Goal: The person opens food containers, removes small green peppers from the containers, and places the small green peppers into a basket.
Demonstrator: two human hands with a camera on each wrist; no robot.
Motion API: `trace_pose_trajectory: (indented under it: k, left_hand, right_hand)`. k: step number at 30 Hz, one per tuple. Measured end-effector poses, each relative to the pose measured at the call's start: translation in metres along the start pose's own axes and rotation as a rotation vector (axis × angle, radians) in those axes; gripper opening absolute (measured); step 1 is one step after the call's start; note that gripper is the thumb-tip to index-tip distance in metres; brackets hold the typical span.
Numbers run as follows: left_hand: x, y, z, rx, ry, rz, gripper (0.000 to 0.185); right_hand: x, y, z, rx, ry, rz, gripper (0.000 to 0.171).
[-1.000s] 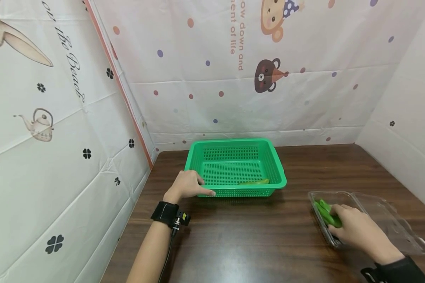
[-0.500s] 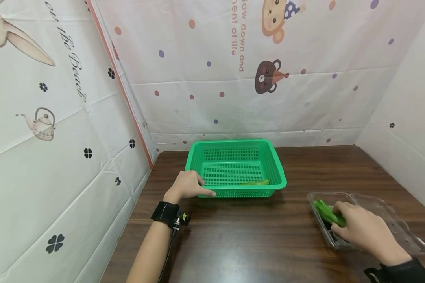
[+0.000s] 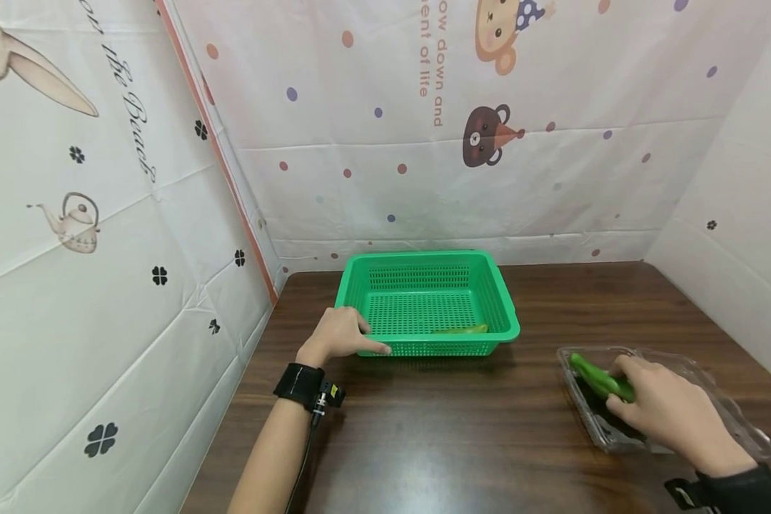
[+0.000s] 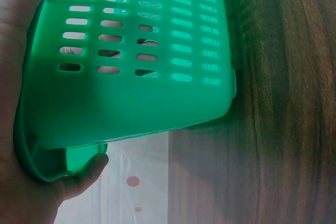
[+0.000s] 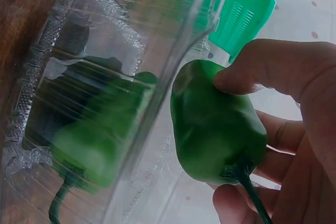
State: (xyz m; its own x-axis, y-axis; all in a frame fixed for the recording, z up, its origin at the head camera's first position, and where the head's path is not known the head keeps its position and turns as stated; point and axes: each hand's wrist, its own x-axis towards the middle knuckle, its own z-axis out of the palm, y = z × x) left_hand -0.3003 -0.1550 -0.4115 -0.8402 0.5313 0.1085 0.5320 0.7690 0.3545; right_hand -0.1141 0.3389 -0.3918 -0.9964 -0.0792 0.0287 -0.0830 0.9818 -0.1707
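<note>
Lifting a green pepper (image 5: pixel 215 129) from the clear box (image 3: pixel 694 378), the right hand (image 3: pixel 664 410) pinches it while the left hand (image 3: pixel 337 335) grips the green basket (image 3: pixel 427 300), where the pepper likely goes next.

The back wall sheet (image 3: pixel 462 143) reads "ow down and", "ent of life".

The left hand (image 3: pixel 340 335) rests forward, thumb hooked (fingers extended), while the right hand (image 3: pixel 664 414) pinches closed.

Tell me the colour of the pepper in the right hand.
Green. The pepper that the right hand grips shows best in the right wrist view.
</note>
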Motion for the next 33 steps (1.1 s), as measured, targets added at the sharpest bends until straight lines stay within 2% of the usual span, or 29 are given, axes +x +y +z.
trace_pose_trajectory:
  k: [16, 26, 33]
  left_hand:
    - [-0.0009, -0.0005, 0.0001, -0.008, -0.002, 0.018, 0.073]
    - [0.0002, -0.0003, 0.0007, 0.003, -0.008, 0.010, 0.072]
    - [-0.0011, 0.0010, -0.0008, -0.004, -0.003, 0.014, 0.071]
  right_hand:
    - [0.0024, -0.0007, -0.0058, 0.041, 0.013, 0.003, 0.041]
    - [0.0005, -0.0014, -0.0059, 0.025, 0.024, 0.013, 0.040]
    - [0.0004, -0.0026, -0.0066, 0.030, 0.065, -0.008, 0.038]
